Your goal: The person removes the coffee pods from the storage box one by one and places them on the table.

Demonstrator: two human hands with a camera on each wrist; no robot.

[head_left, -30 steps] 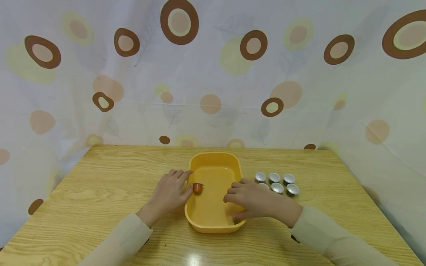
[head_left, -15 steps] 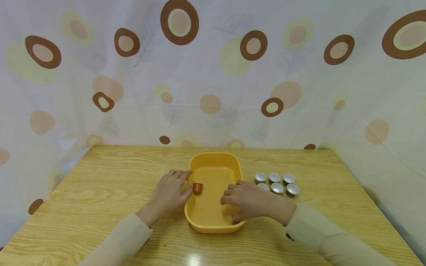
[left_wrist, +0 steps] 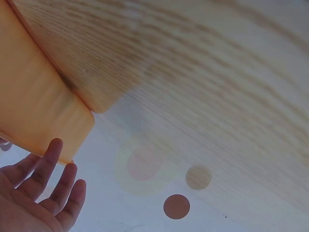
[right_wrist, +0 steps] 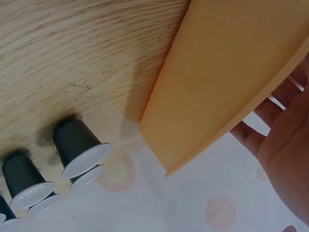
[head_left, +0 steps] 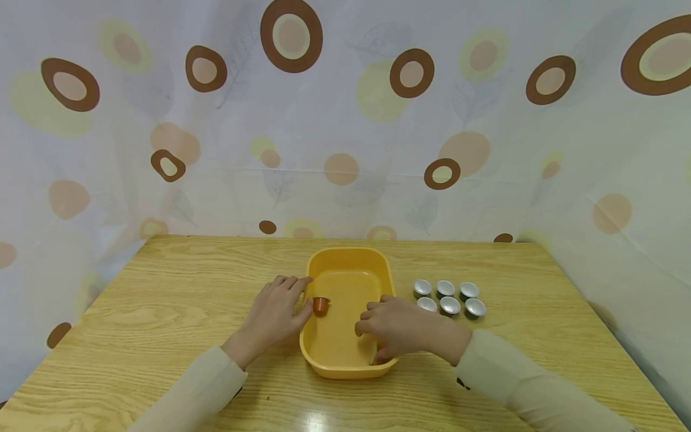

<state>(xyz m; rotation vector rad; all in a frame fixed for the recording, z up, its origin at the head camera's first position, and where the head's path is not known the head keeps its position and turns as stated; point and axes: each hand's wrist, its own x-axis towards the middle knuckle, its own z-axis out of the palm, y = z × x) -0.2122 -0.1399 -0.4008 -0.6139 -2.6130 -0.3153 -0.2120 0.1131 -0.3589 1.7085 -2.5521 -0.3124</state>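
Note:
A yellow plastic basin (head_left: pixel 348 372) stands mid-table. Inside it, by the left wall, an orange coffee capsule (head_left: pixel 321 306) lies with its rim up. My left hand (head_left: pixel 275 315) rests at the basin's left rim, its thumb beside this capsule; in the left wrist view its fingers (left_wrist: pixel 50 159) look spread and fairly straight. Over the right rim reaches my right hand (head_left: pixel 405 327), fingers and thumb apart inside the basin. Its thumb is low in the near right corner, covering most of a small pale-edged thing (head_left: pixel 373 358). The basin wall hides the right fingertips in the right wrist view.
Several dark coffee capsules with silver lids (head_left: pixel 450 305) stand in two rows on the wooden table (head_left: pixel 178 312), right of the basin and close to my right hand. A patterned cloth (head_left: pixel 340 120) hangs behind the table and along its sides.
My right hand has shifted slightly left and deeper over the basin. Its thumb now covers the dark thing that showed in the near right corner. My left hand and the orange coffee capsule stay put.

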